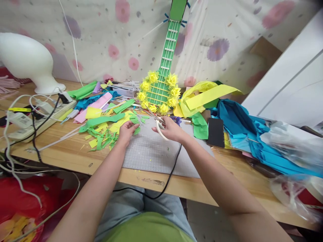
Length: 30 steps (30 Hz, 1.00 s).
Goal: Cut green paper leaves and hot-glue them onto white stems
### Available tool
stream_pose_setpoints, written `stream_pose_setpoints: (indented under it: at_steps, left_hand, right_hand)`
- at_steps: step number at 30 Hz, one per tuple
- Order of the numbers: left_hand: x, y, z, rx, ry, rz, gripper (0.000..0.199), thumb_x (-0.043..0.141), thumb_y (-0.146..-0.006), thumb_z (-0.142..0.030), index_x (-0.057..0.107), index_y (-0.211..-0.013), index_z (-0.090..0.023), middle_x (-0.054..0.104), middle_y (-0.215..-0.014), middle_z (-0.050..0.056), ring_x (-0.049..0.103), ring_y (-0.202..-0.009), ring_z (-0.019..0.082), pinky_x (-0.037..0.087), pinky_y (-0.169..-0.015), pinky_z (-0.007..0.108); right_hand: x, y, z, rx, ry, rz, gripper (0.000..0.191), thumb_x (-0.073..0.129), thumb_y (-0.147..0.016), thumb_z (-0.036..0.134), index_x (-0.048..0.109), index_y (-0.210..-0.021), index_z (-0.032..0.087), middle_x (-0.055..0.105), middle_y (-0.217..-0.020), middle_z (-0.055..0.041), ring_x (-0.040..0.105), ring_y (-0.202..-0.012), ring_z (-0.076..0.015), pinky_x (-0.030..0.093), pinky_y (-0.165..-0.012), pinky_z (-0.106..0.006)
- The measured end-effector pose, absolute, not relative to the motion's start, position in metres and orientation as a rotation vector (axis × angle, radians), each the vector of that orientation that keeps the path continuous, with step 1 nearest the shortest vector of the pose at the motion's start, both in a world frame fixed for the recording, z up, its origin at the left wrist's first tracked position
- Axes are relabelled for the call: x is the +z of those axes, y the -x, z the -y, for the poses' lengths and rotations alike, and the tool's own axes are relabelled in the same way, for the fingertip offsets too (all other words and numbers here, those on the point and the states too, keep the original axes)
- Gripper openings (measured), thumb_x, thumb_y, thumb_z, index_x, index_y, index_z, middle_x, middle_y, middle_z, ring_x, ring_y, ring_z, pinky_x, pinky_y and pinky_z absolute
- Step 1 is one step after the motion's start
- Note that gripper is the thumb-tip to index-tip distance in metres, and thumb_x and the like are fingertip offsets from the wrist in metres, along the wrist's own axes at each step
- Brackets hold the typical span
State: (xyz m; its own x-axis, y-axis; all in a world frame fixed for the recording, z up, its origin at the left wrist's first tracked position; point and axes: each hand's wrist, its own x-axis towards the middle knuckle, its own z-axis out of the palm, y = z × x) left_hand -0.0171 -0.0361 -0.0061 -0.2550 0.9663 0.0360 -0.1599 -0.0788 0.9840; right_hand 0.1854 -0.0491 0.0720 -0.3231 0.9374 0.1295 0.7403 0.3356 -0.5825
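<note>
My left hand [128, 132] is closed in a pinch on a small green paper leaf [137, 130], at the left edge of the grey cutting mat [161, 158]. More small green paper leaves [133, 118] lie just beyond its fingertips. To the right, my right hand [170, 128] grips a pair of scissors by its white handles [159, 130]. The blades point towards the left and away from me, apart from the leaf; how far they are spread is too small to tell. A purple object [176, 120], perhaps a glue gun, sits partly hidden behind my right hand.
A green paper guitar [164, 60] with yellow flowers leans against the back curtain. Green and yellow scraps [104, 137] lie left. A black phone [216, 132] and blue paper [237, 117] are right. A black cable [174, 166] crosses the mat; a power strip [47, 116] stands far left.
</note>
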Motion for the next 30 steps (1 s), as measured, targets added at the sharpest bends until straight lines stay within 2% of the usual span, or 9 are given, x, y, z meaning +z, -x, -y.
stream_pose_setpoints:
  at_steps: [6,11,17,22,26,30]
  left_hand:
    - [-0.005,0.017,0.036,1.498,-1.021,-1.23,0.033,0.075,-0.051,-0.036,0.061,-0.074,-0.016,0.062,-0.068,-0.001,0.051,-0.056,0.008,0.035,-0.05,0.019]
    - [-0.007,0.016,0.033,1.447,-1.021,-1.224,0.036,0.076,-0.048,-0.036,0.061,-0.074,-0.016,0.062,-0.068,0.0,0.049,-0.053,0.007,0.034,-0.048,0.019]
    - [-0.003,0.004,0.02,1.345,-0.953,-1.295,0.036,0.079,-0.041,-0.034,0.059,-0.065,-0.015,0.061,-0.061,0.001,0.047,-0.047,0.008,0.031,-0.043,0.02]
    - [-0.004,-0.014,0.005,1.287,-0.919,-1.374,0.029,0.078,-0.042,-0.027,0.057,-0.059,-0.015,0.058,-0.057,-0.001,0.049,-0.049,0.009,0.037,-0.047,0.022]
    - [-0.003,-0.026,-0.006,1.254,-0.927,-1.459,0.022,0.075,-0.047,-0.023,0.057,-0.057,-0.016,0.056,-0.054,-0.001,0.049,-0.049,0.01,0.039,-0.051,0.024]
    - [-0.004,-0.034,-0.019,1.23,-0.986,-1.549,0.02,0.073,-0.049,-0.02,0.054,-0.052,-0.017,0.05,-0.046,-0.003,0.045,-0.044,0.009,0.037,-0.047,0.023]
  right_hand:
    - [0.049,-0.191,0.048,0.558,1.447,2.167,0.041,0.059,-0.067,0.051,0.046,-0.087,0.018,0.052,-0.086,-0.0051,0.05,-0.079,-0.0174,0.04,-0.069,-0.029]
    - [0.06,-0.206,0.061,0.64,1.363,1.897,0.039,0.059,-0.068,0.05,0.048,-0.089,0.019,0.053,-0.081,-0.0014,0.05,-0.071,-0.0136,0.039,-0.064,-0.026]
    - [0.084,-0.26,0.068,0.546,1.254,1.524,0.035,0.053,-0.072,0.053,0.048,-0.089,0.022,0.051,-0.076,0.0007,0.049,-0.066,-0.0121,0.041,-0.063,-0.027]
    - [0.072,-0.305,0.056,0.546,1.201,1.177,0.035,0.054,-0.072,0.053,0.046,-0.08,0.02,0.047,-0.067,0.0023,0.048,-0.058,-0.0106,0.038,-0.055,-0.025]
    - [0.041,-0.328,0.042,0.572,1.398,1.042,0.042,0.053,-0.067,0.06,0.046,-0.08,0.02,0.047,-0.063,0.003,0.048,-0.056,-0.0115,0.039,-0.054,-0.026]
    - [0.015,-0.333,0.036,0.445,1.851,1.058,0.05,0.051,-0.064,0.065,0.05,-0.083,0.018,0.056,-0.071,-0.0039,0.054,-0.065,-0.0178,0.041,-0.058,-0.029]
